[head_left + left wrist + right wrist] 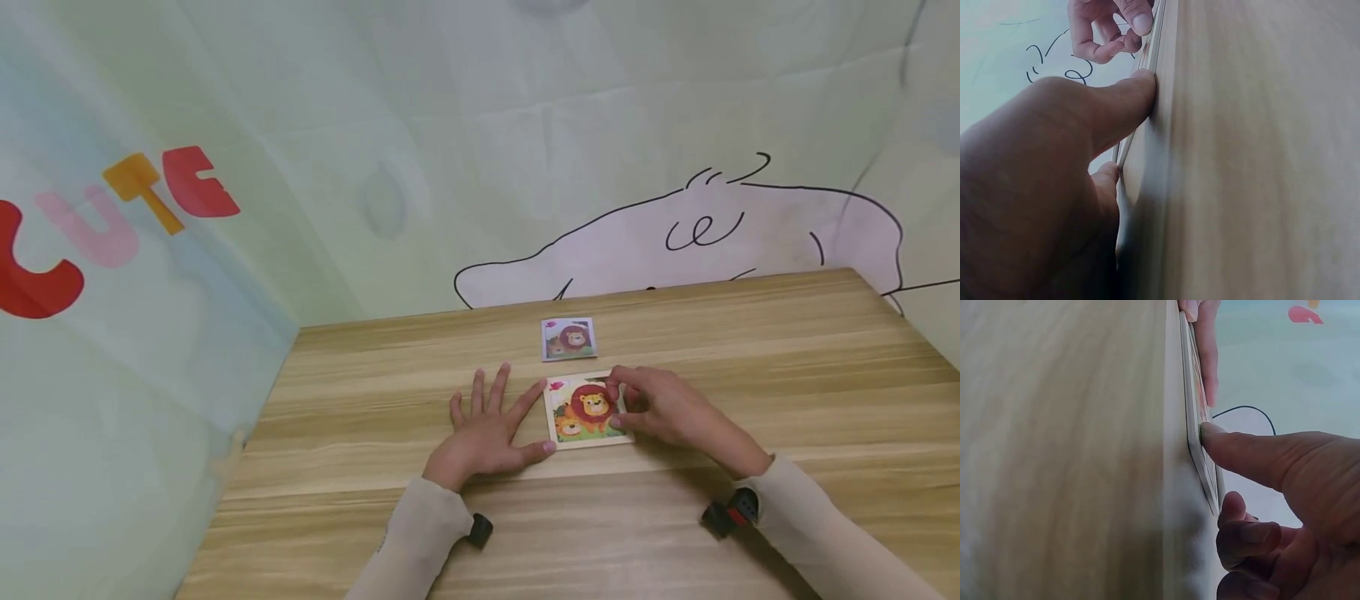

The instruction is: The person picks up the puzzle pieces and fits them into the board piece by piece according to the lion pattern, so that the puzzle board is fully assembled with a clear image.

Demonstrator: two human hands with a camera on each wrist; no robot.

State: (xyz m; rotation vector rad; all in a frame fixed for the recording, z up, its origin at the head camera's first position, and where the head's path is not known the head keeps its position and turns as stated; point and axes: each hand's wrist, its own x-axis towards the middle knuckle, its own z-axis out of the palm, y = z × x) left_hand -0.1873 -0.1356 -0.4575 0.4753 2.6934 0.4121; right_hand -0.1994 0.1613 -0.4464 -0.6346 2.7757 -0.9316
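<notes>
A square lion puzzle (588, 408) in a pale frame lies flat on the table, its picture looking whole apart from what the fingers cover. Along its left edge my left hand (483, 437) is spread, thumb and index fingertip touching the frame. My right hand (663, 408) has its thumb and bent index finger on the right part of the picture, pinching a piece there that they mostly hide. In the right wrist view the thumb (1241, 450) touches the puzzle's face, a bit of green under its tip, with the other fingers curled past the edge.
Just beyond the puzzle lies a smaller card (568, 339) with the same lion picture. The wooden table (360, 367) meets a cloth backdrop (420, 167) with a line-drawn animal at its back edge. Dark wrist devices (731, 512) sit by both cuffs.
</notes>
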